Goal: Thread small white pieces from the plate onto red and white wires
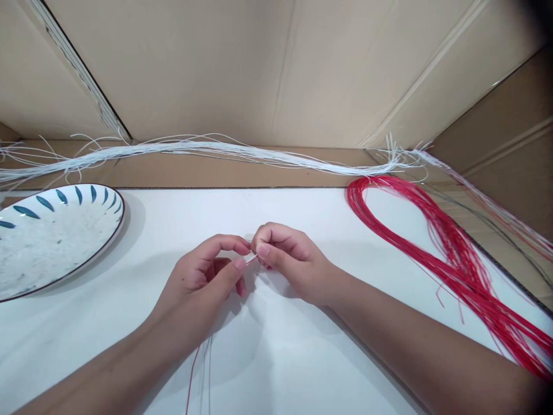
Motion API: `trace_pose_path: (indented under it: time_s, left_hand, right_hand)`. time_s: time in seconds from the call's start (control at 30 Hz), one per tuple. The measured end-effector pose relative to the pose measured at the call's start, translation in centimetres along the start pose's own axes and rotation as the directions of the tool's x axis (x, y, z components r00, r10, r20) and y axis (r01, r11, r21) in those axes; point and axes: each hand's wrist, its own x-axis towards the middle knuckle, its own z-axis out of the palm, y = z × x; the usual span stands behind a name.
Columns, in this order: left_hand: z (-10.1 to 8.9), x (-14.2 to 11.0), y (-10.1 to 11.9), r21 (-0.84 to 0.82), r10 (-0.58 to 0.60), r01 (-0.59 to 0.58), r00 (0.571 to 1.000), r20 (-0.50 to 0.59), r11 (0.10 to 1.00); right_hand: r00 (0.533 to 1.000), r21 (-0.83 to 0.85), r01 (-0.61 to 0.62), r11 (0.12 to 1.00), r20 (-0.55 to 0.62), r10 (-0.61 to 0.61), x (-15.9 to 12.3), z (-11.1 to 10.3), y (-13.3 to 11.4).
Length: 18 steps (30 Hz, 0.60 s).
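Observation:
Both hands meet over the middle of the white tabletop (276,363). Short lengths of thin red and white cord (251,260) show between their fingertips. My left hand (207,268) holds the cords by thumb and fingers, its other fingers curled. With thumb and bent forefinger, my right hand (291,256) pinches the same cords; where they cross or join is too small to make out. Below my left wrist, a red strand (192,369) and pale strands (209,369) run down toward the near edge.
A white oval plate (64,248) with blue-green leaf marks and small bits on it lies at left. A large bundle of red cord (401,248) loops at right. White cords (224,151) stretch along the back, before a cardboard wall (242,69).

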Motion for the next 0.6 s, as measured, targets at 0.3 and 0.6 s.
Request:
trace_pose_path:
  time_s: [0.3,0.6]
  left_hand:
    - [-0.62,0.58,-0.37,-0.161,0.037,-0.016,0.991,0.126,0.987]
    - [-0.13,0.69,-0.14,-0.097,0.144,-0.136,0.986,0.081,0.986]
  right_hand:
    - [0.999,0.088,0.011,0.996,-0.051,-0.006,0.18,-0.21,0.6]
    - [1.0,0.03,0.023,0.999,0.0,-0.023,0.17,0.22,0.15]
